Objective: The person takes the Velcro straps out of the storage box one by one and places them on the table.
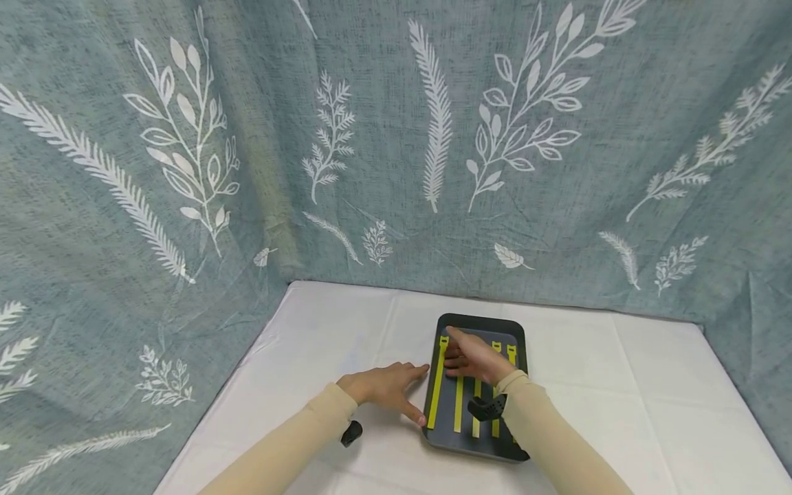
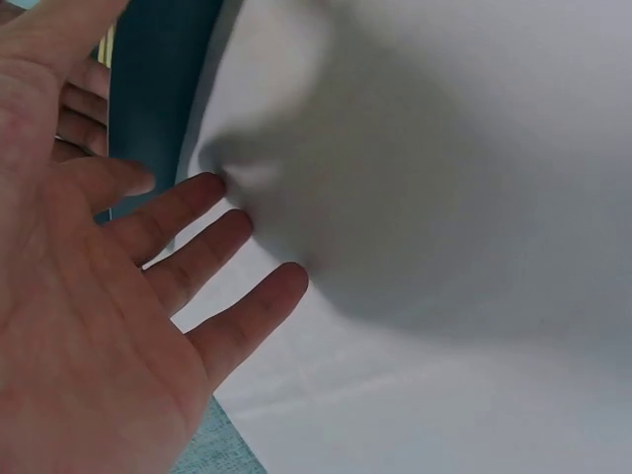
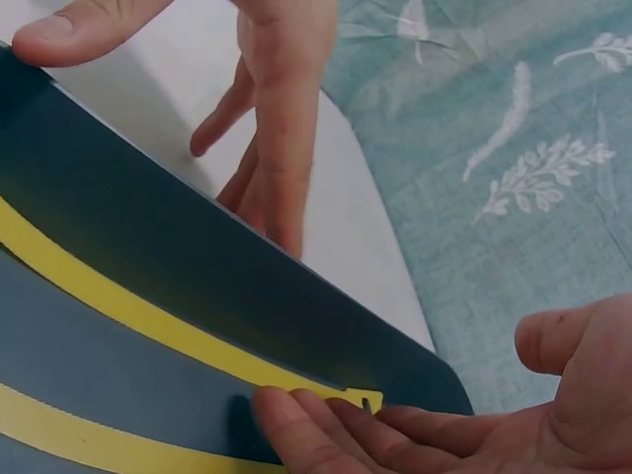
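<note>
A dark grey tray (image 1: 476, 450) lies on the table with several yellow hook-and-loop cable straps (image 1: 436, 392) laid lengthwise in it, side by side. Each strap has a wider slotted head at the far end. My right hand (image 1: 473, 356) reaches into the tray, fingertips right at the head of the leftmost strap (image 3: 178, 321), thumb held apart from the fingers. Beside the tray's left wall, my left hand (image 1: 386, 388) has its fingers spread, thumb at the near left rim. In the left wrist view, the left fingers (image 2: 247, 316) extend over the white cloth, holding nothing.
White cloth (image 1: 594, 385) covers the table around the tray. A blue-green curtain (image 1: 396, 151) with white leaf prints hangs behind and along the left side. Black wrist bands (image 1: 487, 408) sit at both wrists.
</note>
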Demonstrator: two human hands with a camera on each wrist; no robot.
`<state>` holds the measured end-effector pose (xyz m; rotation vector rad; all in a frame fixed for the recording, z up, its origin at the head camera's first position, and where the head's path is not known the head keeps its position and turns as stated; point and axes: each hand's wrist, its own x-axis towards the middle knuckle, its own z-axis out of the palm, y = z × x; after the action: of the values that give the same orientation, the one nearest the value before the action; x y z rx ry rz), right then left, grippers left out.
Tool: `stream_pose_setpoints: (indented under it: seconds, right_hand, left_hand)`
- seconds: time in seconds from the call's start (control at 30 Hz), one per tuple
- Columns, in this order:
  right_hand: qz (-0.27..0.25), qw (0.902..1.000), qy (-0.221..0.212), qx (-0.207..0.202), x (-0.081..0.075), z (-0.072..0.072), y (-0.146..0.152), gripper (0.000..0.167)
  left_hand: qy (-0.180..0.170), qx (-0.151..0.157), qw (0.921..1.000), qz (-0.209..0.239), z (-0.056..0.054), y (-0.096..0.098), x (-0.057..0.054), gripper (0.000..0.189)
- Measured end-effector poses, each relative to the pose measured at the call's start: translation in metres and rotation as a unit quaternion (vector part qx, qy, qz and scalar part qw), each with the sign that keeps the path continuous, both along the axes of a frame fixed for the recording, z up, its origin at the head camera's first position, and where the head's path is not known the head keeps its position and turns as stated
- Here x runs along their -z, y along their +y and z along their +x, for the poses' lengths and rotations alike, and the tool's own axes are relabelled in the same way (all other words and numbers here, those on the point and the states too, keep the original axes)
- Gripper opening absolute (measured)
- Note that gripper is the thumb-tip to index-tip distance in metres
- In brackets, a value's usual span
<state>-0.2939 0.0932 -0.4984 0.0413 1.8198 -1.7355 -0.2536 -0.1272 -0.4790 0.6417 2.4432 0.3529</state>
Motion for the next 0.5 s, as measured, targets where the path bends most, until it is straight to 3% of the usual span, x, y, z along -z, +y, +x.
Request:
stream_pose_setpoints:
  seconds: [0.27,0.5]
  right_hand:
    - [-0.002,1.0,0.0,0.007,0.0015,-0.002,-0.0065,0.069]
    - [-0.001,1.0,-0.002,0.008,0.0047,-0.0049,-0.0104,0.054]
  left_hand:
    - [0.012,0.015,0.9998,-0.011,-0.0022,0.0014,-0.0009,0.104]
    - [-0.002,0.0,0.9999,0.012,-0.0013,0.0022,-0.0006,0.115]
